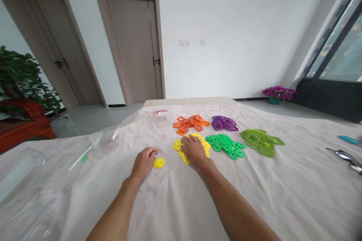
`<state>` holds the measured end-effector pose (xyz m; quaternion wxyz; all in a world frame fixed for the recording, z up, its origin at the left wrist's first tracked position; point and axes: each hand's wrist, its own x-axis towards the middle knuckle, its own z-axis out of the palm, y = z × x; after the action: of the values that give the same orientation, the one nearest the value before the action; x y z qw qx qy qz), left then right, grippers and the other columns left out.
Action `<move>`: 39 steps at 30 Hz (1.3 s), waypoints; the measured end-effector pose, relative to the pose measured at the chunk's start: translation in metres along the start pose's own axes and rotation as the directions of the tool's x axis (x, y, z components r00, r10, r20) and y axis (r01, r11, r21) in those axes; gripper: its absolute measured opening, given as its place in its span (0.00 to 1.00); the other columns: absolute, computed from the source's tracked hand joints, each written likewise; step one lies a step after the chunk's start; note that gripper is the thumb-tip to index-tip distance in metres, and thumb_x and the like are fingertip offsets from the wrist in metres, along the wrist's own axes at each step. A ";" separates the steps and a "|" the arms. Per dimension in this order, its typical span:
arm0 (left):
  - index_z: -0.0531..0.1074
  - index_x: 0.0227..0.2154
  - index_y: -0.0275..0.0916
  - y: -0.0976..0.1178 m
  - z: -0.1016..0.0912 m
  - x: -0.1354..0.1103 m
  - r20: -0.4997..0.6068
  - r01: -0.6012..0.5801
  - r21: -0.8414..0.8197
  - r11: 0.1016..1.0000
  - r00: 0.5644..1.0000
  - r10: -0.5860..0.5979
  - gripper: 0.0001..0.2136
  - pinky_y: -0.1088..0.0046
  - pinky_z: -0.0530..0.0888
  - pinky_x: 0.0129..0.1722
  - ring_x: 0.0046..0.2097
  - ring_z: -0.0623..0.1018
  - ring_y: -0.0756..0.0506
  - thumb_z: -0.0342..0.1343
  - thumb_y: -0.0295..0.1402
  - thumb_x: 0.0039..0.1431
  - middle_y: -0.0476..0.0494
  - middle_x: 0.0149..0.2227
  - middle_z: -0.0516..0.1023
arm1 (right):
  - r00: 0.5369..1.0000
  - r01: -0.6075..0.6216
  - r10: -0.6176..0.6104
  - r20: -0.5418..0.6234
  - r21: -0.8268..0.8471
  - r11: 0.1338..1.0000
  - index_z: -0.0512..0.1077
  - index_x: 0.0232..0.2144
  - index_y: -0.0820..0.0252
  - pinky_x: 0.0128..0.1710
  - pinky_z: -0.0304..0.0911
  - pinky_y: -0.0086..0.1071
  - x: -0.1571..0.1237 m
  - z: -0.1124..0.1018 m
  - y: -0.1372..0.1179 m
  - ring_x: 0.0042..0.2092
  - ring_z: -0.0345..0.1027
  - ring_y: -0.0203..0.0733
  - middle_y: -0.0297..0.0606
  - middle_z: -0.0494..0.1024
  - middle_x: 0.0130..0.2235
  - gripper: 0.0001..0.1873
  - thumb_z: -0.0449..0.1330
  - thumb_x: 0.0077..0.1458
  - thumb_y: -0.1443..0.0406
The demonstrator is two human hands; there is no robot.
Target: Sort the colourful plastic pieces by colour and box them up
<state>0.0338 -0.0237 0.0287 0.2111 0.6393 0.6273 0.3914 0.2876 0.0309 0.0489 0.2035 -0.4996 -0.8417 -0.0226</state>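
My right hand (194,150) lies palm down with its fingers stretched over a pile of yellow notched disc pieces (206,146), covering part of it. To its left, my left hand (144,161) rests on the cloth with its fingers curled in, showing nothing in them. Right beside that hand sits a small separate group of yellow snowflake discs (159,163). A green pile of discs (226,145) spreads just right of the yellow one. Behind them lie orange pieces (190,123) and purple pieces (224,123), and farther right olive-green pieces (260,141).
A pale patterned cloth (169,203) covers the table. Clear plastic containers (53,165) stand at the left. A small red-and-white label (160,113) is near the far edge. Eyeglasses (347,158) and a blue object (350,139) lie at the right.
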 end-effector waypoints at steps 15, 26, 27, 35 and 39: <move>0.78 0.40 0.40 -0.003 0.000 0.001 -0.016 -0.037 0.065 0.997 0.999 0.038 0.14 0.73 0.74 0.45 0.44 0.80 0.47 0.47 0.30 0.61 0.44 0.44 0.82 | 0.997 -0.076 0.077 -0.005 0.055 0.996 0.74 0.53 0.56 0.57 0.53 0.35 0.003 -0.002 -0.001 0.56 0.65 0.45 0.43 0.77 0.52 0.17 0.51 0.67 0.64; 0.78 0.41 0.40 -0.001 -0.001 0.000 -0.014 -0.044 0.041 0.998 0.999 0.045 0.15 0.71 0.74 0.46 0.45 0.80 0.46 0.47 0.30 0.61 0.43 0.44 0.82 | 0.999 0.005 0.002 -0.042 0.173 0.985 0.79 0.45 0.55 0.51 0.55 0.30 0.006 -0.002 0.000 0.49 0.68 0.42 0.40 0.79 0.45 0.15 0.55 0.61 0.70; 0.78 0.41 0.40 -0.001 -0.001 0.000 -0.014 -0.046 0.044 0.998 0.999 0.046 0.15 0.70 0.74 0.46 0.45 0.80 0.46 0.47 0.30 0.61 0.43 0.44 0.82 | 0.998 0.015 -0.005 -0.056 0.183 0.983 0.80 0.44 0.55 0.51 0.55 0.30 0.006 -0.001 0.000 0.48 0.68 0.42 0.40 0.80 0.44 0.14 0.55 0.61 0.69; 0.78 0.40 0.40 -0.002 -0.001 0.000 -0.022 -0.068 0.067 0.995 0.997 0.069 0.14 0.70 0.74 0.47 0.45 0.80 0.46 0.46 0.30 0.61 0.44 0.43 0.82 | 0.978 -0.016 0.079 -0.193 0.309 0.951 0.81 0.40 0.57 0.53 0.57 0.33 0.007 0.003 0.006 0.47 0.71 0.42 0.40 0.82 0.42 0.14 0.53 0.63 0.66; 0.78 0.40 0.40 -0.002 0.000 0.001 -0.016 -0.063 0.060 0.996 0.998 0.064 0.14 0.70 0.74 0.47 0.45 0.80 0.46 0.46 0.29 0.61 0.44 0.43 0.82 | 0.939 -0.026 0.155 -0.308 0.385 0.923 0.80 0.39 0.57 0.52 0.60 0.35 0.007 0.005 0.008 0.47 0.71 0.44 0.41 0.82 0.43 0.13 0.54 0.62 0.66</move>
<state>0.0320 -0.0229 0.0272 0.1738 0.6616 0.6198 0.3846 0.2901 0.0423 0.0457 0.4350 -0.4793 -0.7596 0.0643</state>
